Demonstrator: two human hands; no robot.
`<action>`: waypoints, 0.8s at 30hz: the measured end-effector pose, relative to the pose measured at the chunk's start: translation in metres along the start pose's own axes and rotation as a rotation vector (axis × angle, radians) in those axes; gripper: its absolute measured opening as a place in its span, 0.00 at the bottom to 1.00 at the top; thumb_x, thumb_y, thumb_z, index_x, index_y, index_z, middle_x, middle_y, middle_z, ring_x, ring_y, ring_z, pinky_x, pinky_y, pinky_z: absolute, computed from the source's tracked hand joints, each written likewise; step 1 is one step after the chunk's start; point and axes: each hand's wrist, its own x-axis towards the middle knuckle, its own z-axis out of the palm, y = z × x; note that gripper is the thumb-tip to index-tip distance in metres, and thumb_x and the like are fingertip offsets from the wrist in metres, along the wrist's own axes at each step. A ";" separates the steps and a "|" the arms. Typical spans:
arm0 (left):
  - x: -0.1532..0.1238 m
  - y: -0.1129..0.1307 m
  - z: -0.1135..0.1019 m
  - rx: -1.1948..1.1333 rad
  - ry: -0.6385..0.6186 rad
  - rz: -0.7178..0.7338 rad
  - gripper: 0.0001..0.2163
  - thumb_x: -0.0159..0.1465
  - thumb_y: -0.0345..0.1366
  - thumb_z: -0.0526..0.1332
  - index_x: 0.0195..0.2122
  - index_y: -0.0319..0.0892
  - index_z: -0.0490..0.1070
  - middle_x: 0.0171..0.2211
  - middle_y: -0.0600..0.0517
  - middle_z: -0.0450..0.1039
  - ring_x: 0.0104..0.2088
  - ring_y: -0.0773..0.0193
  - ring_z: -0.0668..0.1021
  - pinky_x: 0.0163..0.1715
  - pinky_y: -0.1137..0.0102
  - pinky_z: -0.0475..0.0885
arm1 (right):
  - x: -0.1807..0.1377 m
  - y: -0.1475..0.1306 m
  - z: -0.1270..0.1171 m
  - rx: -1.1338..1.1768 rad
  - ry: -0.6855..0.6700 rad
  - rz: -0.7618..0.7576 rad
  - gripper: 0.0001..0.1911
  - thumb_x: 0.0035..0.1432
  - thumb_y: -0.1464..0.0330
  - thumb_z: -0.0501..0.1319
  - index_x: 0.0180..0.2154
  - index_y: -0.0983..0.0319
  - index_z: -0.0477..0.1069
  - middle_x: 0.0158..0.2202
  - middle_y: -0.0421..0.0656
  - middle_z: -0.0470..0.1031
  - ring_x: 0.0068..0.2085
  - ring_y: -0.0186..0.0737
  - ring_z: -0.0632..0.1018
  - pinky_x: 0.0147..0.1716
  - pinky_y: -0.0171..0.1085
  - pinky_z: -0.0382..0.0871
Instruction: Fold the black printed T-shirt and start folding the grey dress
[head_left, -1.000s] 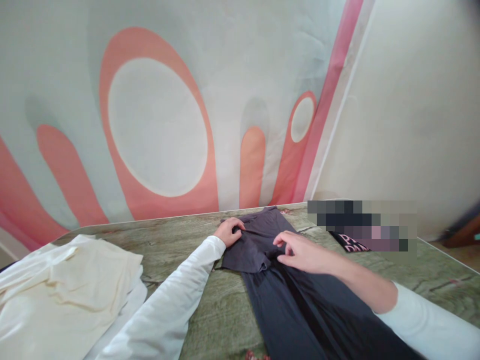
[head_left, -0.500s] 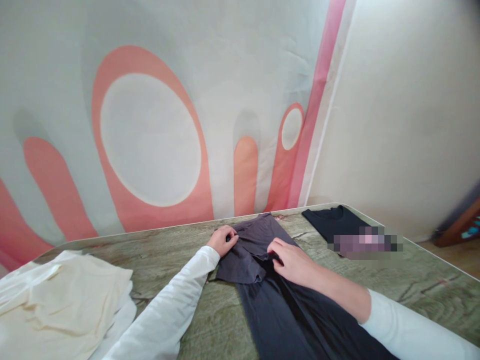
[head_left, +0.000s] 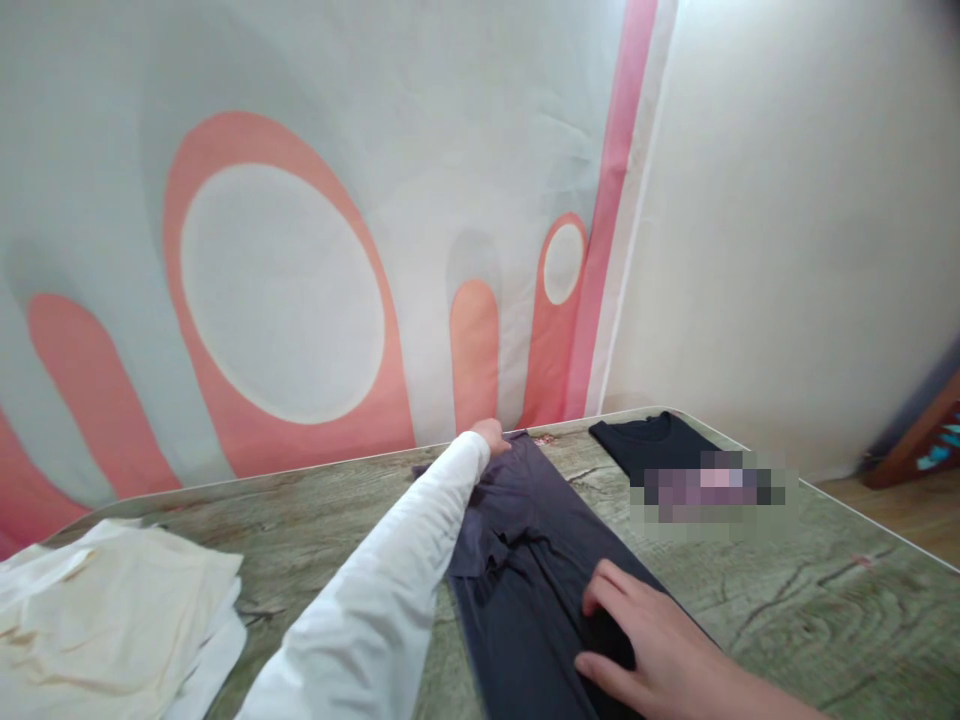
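A long dark grey garment (head_left: 555, 520) lies stretched over the wood-patterned table, running from the far edge toward me. Part of it near the far left side is bunched and wrinkled. At its far end, my left hand (head_left: 493, 436) touches the cloth by the table's back edge; the sleeve and wrist hide most of its fingers, so their grip does not show. My right hand (head_left: 651, 640) is over the nearer, darker part of the garment. Its thumb and fingers are curved but apart, with nothing between them.
A pile of cream and white cloth (head_left: 112, 620) sits on the left of the table (head_left: 315, 540). To the right lies a black T-shirt (head_left: 656, 445), partly covered by blurred blocks. A wall with a printed banner (head_left: 420, 200) rises behind the table's far edge.
My left hand has moved farther away and right, to the garment's far end. My right hand has left the bunched cloth and come back toward me, fingers spreading. The bunched part lies flatter.
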 end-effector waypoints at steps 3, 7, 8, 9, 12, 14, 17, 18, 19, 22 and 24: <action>0.016 0.008 0.022 0.022 0.071 -0.116 0.09 0.40 0.32 0.69 0.15 0.42 0.66 0.27 0.42 0.76 0.41 0.47 0.76 0.40 0.64 0.67 | 0.002 -0.002 0.005 -0.065 0.041 -0.007 0.08 0.48 0.66 0.58 0.34 0.59 0.65 0.37 0.45 0.67 0.38 0.44 0.70 0.37 0.40 0.62; 0.012 -0.001 0.035 0.052 0.141 -0.214 0.11 0.42 0.38 0.68 0.16 0.41 0.66 0.30 0.39 0.76 0.42 0.44 0.75 0.40 0.59 0.67 | 0.005 0.003 0.008 -0.088 0.053 -0.015 0.04 0.48 0.71 0.55 0.31 0.59 0.64 0.35 0.44 0.67 0.36 0.42 0.70 0.34 0.38 0.63; 0.010 -0.005 0.036 0.051 0.145 -0.216 0.12 0.41 0.40 0.68 0.16 0.41 0.65 0.30 0.40 0.76 0.41 0.45 0.76 0.40 0.60 0.67 | 0.005 0.005 0.008 -0.079 0.057 -0.019 0.04 0.48 0.71 0.55 0.30 0.59 0.64 0.34 0.44 0.67 0.35 0.41 0.70 0.33 0.37 0.62; 0.007 -0.009 0.037 0.047 0.144 -0.210 0.12 0.41 0.41 0.68 0.16 0.41 0.65 0.30 0.41 0.76 0.40 0.47 0.76 0.40 0.62 0.68 | 0.006 0.006 0.008 -0.065 0.063 -0.020 0.03 0.47 0.71 0.55 0.29 0.59 0.64 0.34 0.43 0.67 0.34 0.40 0.70 0.33 0.36 0.62; 0.001 -0.015 0.038 0.006 0.128 -0.146 0.10 0.44 0.40 0.66 0.16 0.41 0.67 0.26 0.45 0.75 0.35 0.54 0.77 0.38 0.66 0.68 | 0.006 0.010 0.007 0.003 0.082 -0.009 0.01 0.48 0.71 0.55 0.28 0.59 0.63 0.32 0.41 0.66 0.33 0.37 0.70 0.32 0.35 0.61; -0.001 -0.015 0.039 -0.042 0.131 -0.087 0.08 0.47 0.38 0.64 0.18 0.41 0.68 0.25 0.48 0.74 0.32 0.57 0.76 0.37 0.67 0.68 | 0.007 0.011 0.004 0.076 0.078 0.005 0.01 0.49 0.71 0.55 0.27 0.59 0.62 0.31 0.39 0.66 0.32 0.36 0.69 0.31 0.34 0.60; 0.000 -0.011 0.040 -0.138 0.182 -0.037 0.05 0.50 0.37 0.61 0.23 0.40 0.70 0.26 0.50 0.73 0.33 0.60 0.74 0.38 0.67 0.67 | 0.008 0.012 0.001 0.194 0.056 0.049 0.03 0.49 0.71 0.55 0.25 0.59 0.61 0.29 0.38 0.66 0.30 0.34 0.69 0.29 0.33 0.60; 0.001 -0.010 0.040 -0.176 0.202 -0.036 0.05 0.51 0.36 0.60 0.24 0.40 0.70 0.26 0.51 0.73 0.33 0.60 0.74 0.39 0.67 0.66 | 0.009 0.012 0.000 0.228 0.048 0.067 0.04 0.49 0.71 0.55 0.25 0.60 0.60 0.28 0.37 0.66 0.29 0.33 0.68 0.28 0.32 0.60; 0.002 -0.009 0.040 -0.216 0.216 -0.040 0.05 0.51 0.36 0.59 0.24 0.40 0.70 0.26 0.51 0.73 0.34 0.60 0.73 0.40 0.66 0.66 | 0.010 0.013 -0.001 0.258 0.042 0.084 0.04 0.49 0.71 0.55 0.24 0.60 0.60 0.27 0.37 0.66 0.28 0.33 0.68 0.28 0.32 0.60; 0.005 -0.010 0.041 -0.361 0.203 -0.056 0.06 0.51 0.36 0.59 0.23 0.39 0.71 0.26 0.51 0.72 0.35 0.59 0.73 0.41 0.65 0.67 | 0.011 0.015 -0.003 0.321 0.031 0.114 0.05 0.49 0.71 0.55 0.24 0.60 0.59 0.25 0.37 0.65 0.27 0.33 0.67 0.26 0.32 0.59; 0.006 -0.012 0.043 -0.478 0.164 -0.065 0.06 0.52 0.35 0.59 0.26 0.39 0.72 0.27 0.51 0.73 0.35 0.60 0.74 0.40 0.66 0.68 | 0.012 0.017 -0.004 0.350 0.015 0.125 0.05 0.49 0.70 0.55 0.24 0.60 0.58 0.24 0.36 0.64 0.27 0.33 0.66 0.26 0.32 0.59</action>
